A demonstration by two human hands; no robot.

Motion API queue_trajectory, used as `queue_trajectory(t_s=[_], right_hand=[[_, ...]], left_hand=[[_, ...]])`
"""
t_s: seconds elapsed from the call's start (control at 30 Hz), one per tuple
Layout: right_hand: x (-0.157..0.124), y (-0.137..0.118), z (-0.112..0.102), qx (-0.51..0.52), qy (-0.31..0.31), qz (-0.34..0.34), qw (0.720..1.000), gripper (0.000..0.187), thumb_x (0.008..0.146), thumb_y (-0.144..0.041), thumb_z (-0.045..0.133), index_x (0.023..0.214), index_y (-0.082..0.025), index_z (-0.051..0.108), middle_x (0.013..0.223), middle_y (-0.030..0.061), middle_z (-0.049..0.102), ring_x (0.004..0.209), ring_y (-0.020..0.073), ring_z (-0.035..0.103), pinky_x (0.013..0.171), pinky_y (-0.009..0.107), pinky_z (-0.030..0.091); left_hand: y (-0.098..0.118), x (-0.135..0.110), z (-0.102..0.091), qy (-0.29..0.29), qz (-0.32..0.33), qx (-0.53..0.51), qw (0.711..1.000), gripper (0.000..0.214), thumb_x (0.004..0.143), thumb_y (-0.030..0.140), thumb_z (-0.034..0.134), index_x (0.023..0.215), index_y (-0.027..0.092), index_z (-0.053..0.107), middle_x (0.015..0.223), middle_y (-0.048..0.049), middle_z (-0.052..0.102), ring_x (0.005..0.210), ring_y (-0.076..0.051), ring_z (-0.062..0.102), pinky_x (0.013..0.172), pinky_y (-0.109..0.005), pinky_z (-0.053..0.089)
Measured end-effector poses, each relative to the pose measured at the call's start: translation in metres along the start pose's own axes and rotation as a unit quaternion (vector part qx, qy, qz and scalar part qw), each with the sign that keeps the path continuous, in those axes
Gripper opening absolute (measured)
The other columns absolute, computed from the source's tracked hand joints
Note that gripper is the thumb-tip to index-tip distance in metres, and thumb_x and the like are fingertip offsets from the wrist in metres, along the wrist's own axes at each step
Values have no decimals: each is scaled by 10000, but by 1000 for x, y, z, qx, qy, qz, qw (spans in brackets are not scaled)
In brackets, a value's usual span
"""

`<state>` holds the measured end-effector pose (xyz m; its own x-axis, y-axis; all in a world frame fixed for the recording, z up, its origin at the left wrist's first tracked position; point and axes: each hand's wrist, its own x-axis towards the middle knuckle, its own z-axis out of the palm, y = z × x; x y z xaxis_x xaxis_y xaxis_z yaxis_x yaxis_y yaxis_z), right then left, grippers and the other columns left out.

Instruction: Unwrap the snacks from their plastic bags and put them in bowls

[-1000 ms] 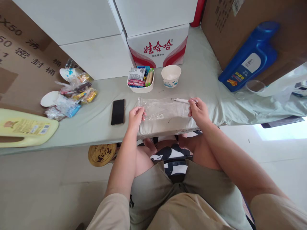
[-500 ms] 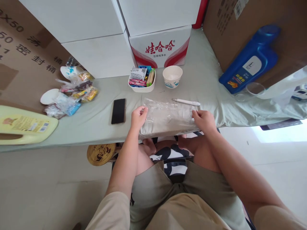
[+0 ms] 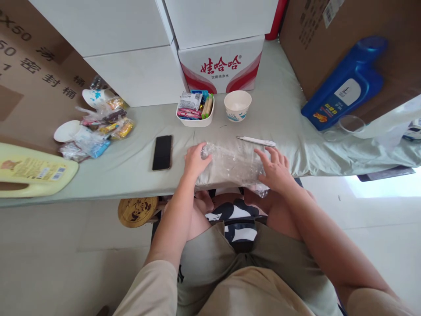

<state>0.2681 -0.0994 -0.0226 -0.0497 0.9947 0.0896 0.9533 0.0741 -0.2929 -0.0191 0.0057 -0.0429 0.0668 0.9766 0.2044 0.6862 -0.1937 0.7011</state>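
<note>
Head view: biggest change is the right hand [image 3: 275, 170]. Half a second ago it was pinching the clear plastic bag [image 3: 232, 163] out flat; now its fingers are spread, and the bag's crumpled on the near side of the paper bowl [image 3: 235, 116], so I'd guess it's being gathered up. The left hand [image 3: 194, 162] has thumb and fingers gripping the bag's left end. A white metal-tipped tool [image 3: 259, 141] lies nearside-right of the bowl, which shows only bare inside. Left of the bowl, a white tub [image 3: 197, 123] crammed with snack packets [image 3: 190, 101]; behind it, a Wahaha water carton [image 3: 210, 53].
</note>
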Motion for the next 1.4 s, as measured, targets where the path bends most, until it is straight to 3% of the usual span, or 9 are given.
queue_trajectory(t_s=[0.13,0.3,0.4,0.47,0.53,0.63,0.83,1.17,1.4], right_hand=[[1,-8,2,24,-35,-85,995,711,777,-450,668,1452,-311,489,1582,132,377,1489,454,267,1171,687,203],[34,-26,2,177,-8,-90,980,619,835,-468,617,1390,-206,534,1427,174,551,1349,356,502,1109,529,412],[51,-37,5,227,-60,-73,969,725,748,-384,697,1422,-201,501,1375,159,611,1230,330,598,1001,469,494],[57,-42,5,246,-118,-54,961,509,749,-340,678,1238,-209,628,1115,107,727,1000,278,680,873,405,529],[58,-45,5,297,-173,-42,938,198,804,-358,624,923,-208,674,794,41,712,747,202,667,726,329,519],[58,-49,3,447,-179,6,876,275,850,-468,602,764,-207,587,699,18,659,566,128,589,553,260,464],[62,-50,3,593,-65,117,794,316,810,-467,673,977,-217,575,865,20,675,578,101,615,547,249,506],[60,-36,5,541,-148,127,818,219,845,-282,576,1061,-245,575,624,-42,633,472,123,573,478,248,463],[58,-41,5,667,-63,83,737,227,812,-374,622,988,-231,616,741,-35,629,493,74,536,496,231,443]], left_hand=[[0,3,2,-17,-4,-18,1000,405,724,120,753,1103,253,700,1054,-106,729,1117,-316,623,1060,-526,427],[13,2,2,-107,8,-102,989,425,774,109,678,1178,238,659,894,-29,728,846,-180,683,903,-351,521],[21,-4,0,-178,13,-219,959,424,770,196,717,1183,223,625,878,-17,730,854,-159,703,884,-315,539],[22,-6,-7,-200,-9,-296,934,515,744,287,775,1221,230,588,912,-27,737,885,-174,719,882,-326,557],[21,-4,-15,-166,-35,-348,922,614,747,400,796,1287,257,542,1064,-62,741,985,-198,726,907,-342,565],[23,0,-20,-103,-77,-398,908,563,869,577,641,1327,271,526,1349,-116,658,1249,-238,647,985,-369,552],[43,-7,8,-310,-184,-444,820,428,834,415,736,1168,165,640,1153,-155,756,1070,-260,734,915,-390,590],[44,-3,18,-235,-172,-301,908,340,951,397,589,1242,222,599,651,6,700,462,-146,637,468,-247,471],[44,-6,5,-181,-181,-448,857,274,813,389,713,1004,217,617,588,43,637,438,-108,577,449,-210,450]])
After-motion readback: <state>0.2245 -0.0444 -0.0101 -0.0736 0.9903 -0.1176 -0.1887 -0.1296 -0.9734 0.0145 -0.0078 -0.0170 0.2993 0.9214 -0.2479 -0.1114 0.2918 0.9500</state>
